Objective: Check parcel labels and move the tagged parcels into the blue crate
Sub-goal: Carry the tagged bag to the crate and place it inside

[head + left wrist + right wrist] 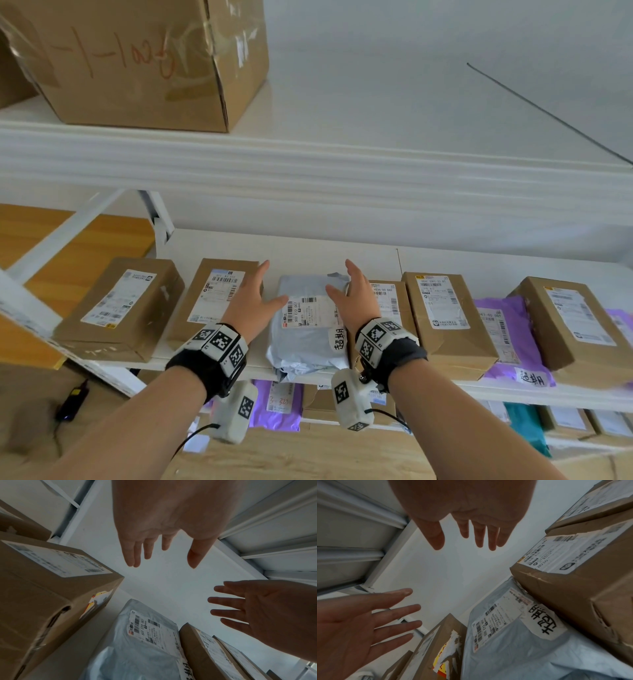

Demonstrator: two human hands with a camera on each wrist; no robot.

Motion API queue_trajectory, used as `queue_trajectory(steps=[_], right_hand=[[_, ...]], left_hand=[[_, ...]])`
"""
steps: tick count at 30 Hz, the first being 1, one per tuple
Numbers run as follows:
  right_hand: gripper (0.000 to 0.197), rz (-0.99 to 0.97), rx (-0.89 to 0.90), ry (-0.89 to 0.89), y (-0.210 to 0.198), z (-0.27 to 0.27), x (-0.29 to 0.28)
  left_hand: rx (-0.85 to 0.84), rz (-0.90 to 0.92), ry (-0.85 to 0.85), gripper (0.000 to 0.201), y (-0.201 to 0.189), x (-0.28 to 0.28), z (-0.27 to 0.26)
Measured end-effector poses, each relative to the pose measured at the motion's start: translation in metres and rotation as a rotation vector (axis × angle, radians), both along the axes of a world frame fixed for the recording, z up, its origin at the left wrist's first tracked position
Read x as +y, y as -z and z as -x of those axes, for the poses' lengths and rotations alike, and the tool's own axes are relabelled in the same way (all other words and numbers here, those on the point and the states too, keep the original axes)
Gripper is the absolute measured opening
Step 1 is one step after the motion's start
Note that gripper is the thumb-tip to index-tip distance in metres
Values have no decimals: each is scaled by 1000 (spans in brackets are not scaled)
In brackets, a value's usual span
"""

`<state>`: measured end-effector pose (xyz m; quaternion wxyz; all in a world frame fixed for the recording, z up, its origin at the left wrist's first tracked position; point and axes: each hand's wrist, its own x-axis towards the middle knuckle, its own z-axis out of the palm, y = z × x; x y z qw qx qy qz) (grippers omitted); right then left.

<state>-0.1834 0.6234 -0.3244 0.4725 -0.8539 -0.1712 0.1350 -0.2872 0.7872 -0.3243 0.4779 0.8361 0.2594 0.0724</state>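
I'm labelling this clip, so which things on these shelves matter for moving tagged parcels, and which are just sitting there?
Part of the job:
- grey mailer bag with handwritten tag
- purple mailer bag, also tagged
- left hand and right hand, both open

Just sitting there:
- large cardboard box on the upper shelf
- untagged brown boxes

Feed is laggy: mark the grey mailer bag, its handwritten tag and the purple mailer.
grey mailer bag (301, 346), head view, bare lower face.
handwritten tag (542, 622), right wrist view, middle.
purple mailer (493, 305), head view, upper part.
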Motion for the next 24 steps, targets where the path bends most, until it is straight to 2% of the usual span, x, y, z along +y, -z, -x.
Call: queue_trajectory(steps=[14,24], right_hand=[[62,35,50,4,20,3,2],[65,77,267,10,58,3,11]], left_hand=[[85,13,27,83,14,-4,-2],[159,158,16,80,42,-7,-11]])
